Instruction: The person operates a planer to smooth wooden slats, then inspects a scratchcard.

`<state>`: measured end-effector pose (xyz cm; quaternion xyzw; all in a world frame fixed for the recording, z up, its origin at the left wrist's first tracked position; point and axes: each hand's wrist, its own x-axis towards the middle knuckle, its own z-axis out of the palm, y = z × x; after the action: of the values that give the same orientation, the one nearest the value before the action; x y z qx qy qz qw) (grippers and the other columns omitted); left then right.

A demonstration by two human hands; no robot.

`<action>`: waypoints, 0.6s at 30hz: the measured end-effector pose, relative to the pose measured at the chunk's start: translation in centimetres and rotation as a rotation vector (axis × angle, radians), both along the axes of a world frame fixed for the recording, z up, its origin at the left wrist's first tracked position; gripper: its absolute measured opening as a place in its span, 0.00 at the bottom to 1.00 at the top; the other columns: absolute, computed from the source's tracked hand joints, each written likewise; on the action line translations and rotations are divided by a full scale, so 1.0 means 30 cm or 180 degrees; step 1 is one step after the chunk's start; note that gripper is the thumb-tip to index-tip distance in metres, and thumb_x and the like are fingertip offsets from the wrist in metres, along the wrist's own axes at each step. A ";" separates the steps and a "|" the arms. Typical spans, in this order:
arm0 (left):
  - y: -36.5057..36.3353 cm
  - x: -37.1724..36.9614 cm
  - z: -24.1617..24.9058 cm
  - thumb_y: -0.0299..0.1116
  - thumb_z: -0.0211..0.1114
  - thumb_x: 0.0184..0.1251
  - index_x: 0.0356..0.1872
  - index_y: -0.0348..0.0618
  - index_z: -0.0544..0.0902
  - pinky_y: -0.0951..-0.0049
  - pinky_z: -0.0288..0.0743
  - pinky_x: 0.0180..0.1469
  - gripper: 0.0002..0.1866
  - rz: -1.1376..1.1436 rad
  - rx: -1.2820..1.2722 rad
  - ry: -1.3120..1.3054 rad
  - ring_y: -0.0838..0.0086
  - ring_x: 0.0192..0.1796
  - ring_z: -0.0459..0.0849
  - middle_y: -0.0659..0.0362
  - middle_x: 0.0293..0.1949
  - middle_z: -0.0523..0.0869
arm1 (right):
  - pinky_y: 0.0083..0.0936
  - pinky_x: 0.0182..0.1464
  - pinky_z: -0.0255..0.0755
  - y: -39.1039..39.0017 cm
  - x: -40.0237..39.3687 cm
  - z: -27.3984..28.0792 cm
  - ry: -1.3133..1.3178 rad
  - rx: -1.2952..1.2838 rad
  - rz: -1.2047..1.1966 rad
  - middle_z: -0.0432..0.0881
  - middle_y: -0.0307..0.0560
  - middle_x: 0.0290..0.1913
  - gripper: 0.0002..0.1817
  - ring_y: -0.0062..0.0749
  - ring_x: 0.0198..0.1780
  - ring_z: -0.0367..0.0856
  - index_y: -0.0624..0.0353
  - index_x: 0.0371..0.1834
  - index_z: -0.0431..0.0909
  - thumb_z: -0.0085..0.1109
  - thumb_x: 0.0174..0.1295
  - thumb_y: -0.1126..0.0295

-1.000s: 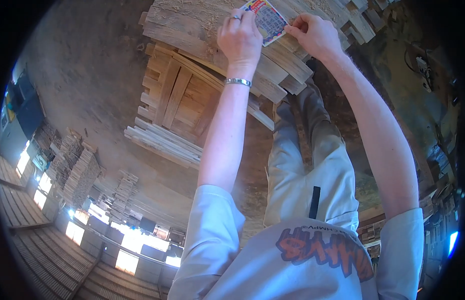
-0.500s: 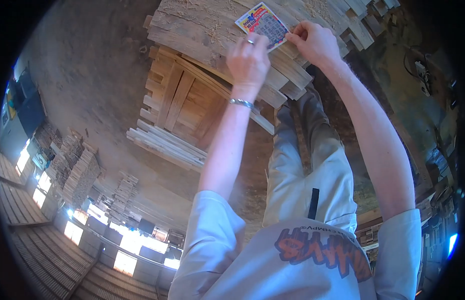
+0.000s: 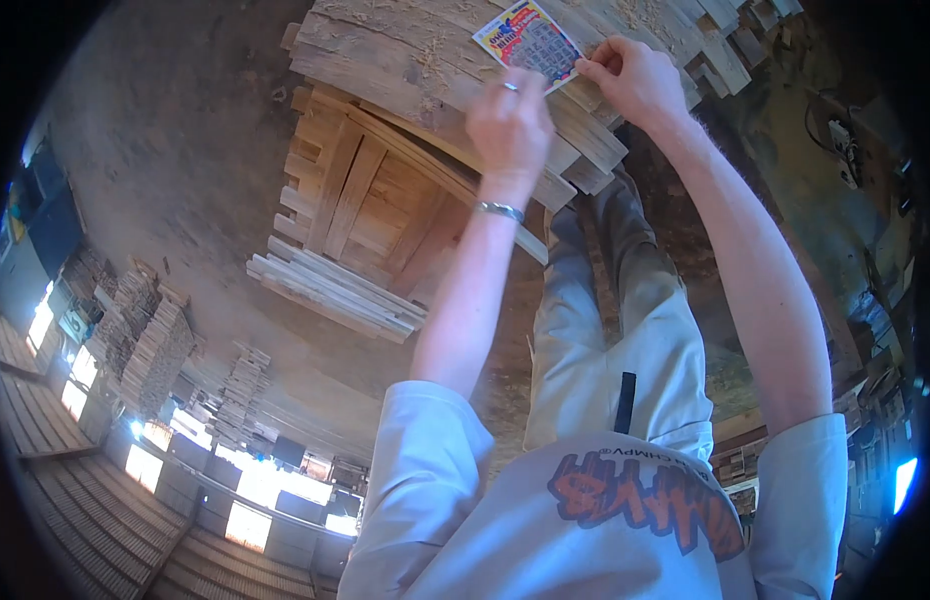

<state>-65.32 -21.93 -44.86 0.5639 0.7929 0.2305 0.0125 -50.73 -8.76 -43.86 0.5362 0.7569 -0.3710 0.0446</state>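
A colourful printed card with a grid of small dark panels lies on rough wooden boards at the top. My right hand pinches the card's right edge between thumb and fingers. Over its lower left edge is my left hand, blurred, with fingers curled together; anything between the fingertips is hidden. A ring and a bracelet show on the left hand and wrist.
Wood shavings are scattered over the boards. Below them, a wooden frame with stacked slats stands near my legs. Stacks of wood rise from the floor on the left, and more timber lies at the right edge.
My left hand has moved slightly right and down, uncovering more of the card's lower left. My right hand still pinches the card's edge. The view has shifted slightly.
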 end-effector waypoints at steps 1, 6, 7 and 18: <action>-0.020 0.026 -0.004 0.31 0.69 0.64 0.36 0.52 0.88 0.62 0.80 0.39 0.02 -0.0059 0.0078 -0.0096 0.62 0.38 0.86 0.63 0.36 0.85 | 0.35 0.44 0.80 -0.002 -0.007 0.005 0.0030 -0.0048 -0.0002 0.89 0.45 0.33 0.20 0.38 0.38 0.89 0.55 0.41 0.89 0.71 0.63 0.49; 0.032 -0.092 -0.019 0.31 0.70 0.63 0.34 0.53 0.87 0.63 0.80 0.38 0.01 0.0147 0.0111 0.0084 0.64 0.37 0.86 0.64 0.35 0.85 | 0.35 0.44 0.81 -0.002 -0.013 0.017 -0.0030 0.0115 0.0049 0.90 0.45 0.33 0.20 0.38 0.38 0.89 0.55 0.41 0.89 0.71 0.63 0.48; 0.041 -0.093 -0.032 0.31 0.69 0.63 0.35 0.54 0.87 0.62 0.80 0.38 0.03 0.0230 0.0347 0.0080 0.63 0.36 0.86 0.63 0.35 0.85 | 0.35 0.44 0.81 -0.007 -0.007 0.011 -0.0021 0.0122 0.0033 0.90 0.45 0.33 0.20 0.38 0.38 0.90 0.55 0.41 0.89 0.71 0.63 0.48; 0.020 -0.043 -0.016 0.31 0.67 0.66 0.32 0.54 0.86 0.60 0.79 0.37 0.03 0.0216 0.0039 -0.0039 0.61 0.36 0.86 0.62 0.35 0.85 | 0.42 0.50 0.82 -0.013 -0.015 0.035 -0.0122 -0.0107 -0.0037 0.91 0.46 0.36 0.19 0.45 0.43 0.90 0.51 0.41 0.89 0.70 0.62 0.47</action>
<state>-66.60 -21.33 -45.34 0.5353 0.8101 0.2391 0.0060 -51.20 -9.15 -42.81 0.5467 0.7465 -0.3735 0.0660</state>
